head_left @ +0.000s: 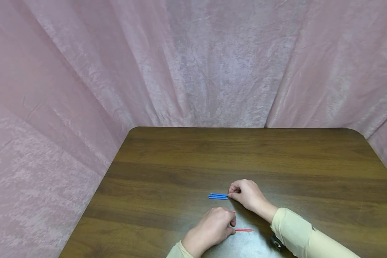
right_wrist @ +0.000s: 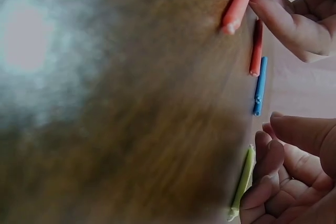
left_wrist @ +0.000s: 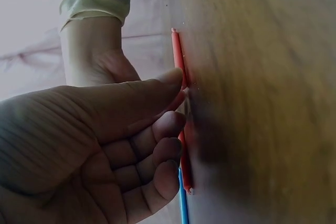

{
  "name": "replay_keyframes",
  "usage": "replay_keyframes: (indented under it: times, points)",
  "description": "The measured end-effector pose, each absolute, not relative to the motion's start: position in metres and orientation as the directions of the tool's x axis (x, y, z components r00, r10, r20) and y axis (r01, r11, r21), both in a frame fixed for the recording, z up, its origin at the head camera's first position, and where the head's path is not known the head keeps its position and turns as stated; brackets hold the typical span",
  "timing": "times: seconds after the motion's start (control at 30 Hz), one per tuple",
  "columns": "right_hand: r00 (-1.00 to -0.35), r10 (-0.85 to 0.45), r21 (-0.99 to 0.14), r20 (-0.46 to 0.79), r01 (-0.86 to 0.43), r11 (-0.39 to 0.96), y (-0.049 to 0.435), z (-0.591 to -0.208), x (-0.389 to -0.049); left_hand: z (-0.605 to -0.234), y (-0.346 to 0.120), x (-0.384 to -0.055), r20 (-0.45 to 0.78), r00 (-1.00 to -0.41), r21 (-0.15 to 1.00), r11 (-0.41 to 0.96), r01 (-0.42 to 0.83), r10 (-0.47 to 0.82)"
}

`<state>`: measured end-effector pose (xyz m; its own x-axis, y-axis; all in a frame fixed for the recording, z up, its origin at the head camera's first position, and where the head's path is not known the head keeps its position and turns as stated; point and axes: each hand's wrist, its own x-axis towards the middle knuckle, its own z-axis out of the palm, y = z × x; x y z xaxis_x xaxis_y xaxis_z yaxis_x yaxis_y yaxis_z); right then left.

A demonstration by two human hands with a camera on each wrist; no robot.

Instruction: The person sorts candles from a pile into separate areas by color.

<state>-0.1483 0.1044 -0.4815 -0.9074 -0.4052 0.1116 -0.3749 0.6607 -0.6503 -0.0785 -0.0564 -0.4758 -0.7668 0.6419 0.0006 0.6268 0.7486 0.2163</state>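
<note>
Thin red and blue sticks, resembling small candles, lie on the wooden table. My left hand [head_left: 214, 225] pinches the left end of a red stick [head_left: 243, 230] between thumb and index finger; the right wrist view also shows this red stick [right_wrist: 240, 6]. A second red stick [left_wrist: 186, 167] lies just beyond the left hand. Farther off, several blue sticks [head_left: 217, 197] lie side by side. My right hand [head_left: 249, 195] is at their right ends, fingers bent; whether it grips one is hidden. In the right wrist view a yellow-green stick [right_wrist: 241, 184] lies beside the right hand's fingers.
The brown wooden table [head_left: 167, 154] stretches beyond and to both sides of the hands. Pink curtains [head_left: 219, 64] hang behind its far edge and at its sides. A dark device [head_left: 276, 242] is strapped to the right wrist.
</note>
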Motion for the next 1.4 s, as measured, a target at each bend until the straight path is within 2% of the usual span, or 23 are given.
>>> replay_keyframes:
  times: [0.2,0.47,0.87,1.1,1.4]
  points:
    - [-0.918,-0.376,-0.666,0.129,-0.361,0.653,0.11,-0.481,-0.144,-0.477,-0.055,-0.078,0.03,-0.762,0.205,0.742,0.638,0.647]
    - [-0.943,-0.322,-0.685,0.088,-0.292,0.668,0.118,-0.478,-0.137,-0.48,-0.053,-0.079,0.047,-0.765,0.19,0.746,0.638,0.643]
    - [-0.945,-0.316,-0.707,0.085,-0.281,0.649,0.129,-0.479,-0.124,-0.477,-0.052,-0.078,0.048,-0.772,0.163,0.758,0.632,0.633]
    - [-0.946,-0.313,-0.719,0.086,-0.276,0.638,0.136,-0.481,-0.116,-0.478,-0.054,-0.081,0.065,-0.767,0.208,0.743,0.637,0.639]
    - [-0.954,-0.296,-0.737,0.052,-0.237,0.633,0.141,-0.482,-0.105,-0.473,-0.058,-0.087,0.045,-0.799,0.253,0.767,0.59,0.6]
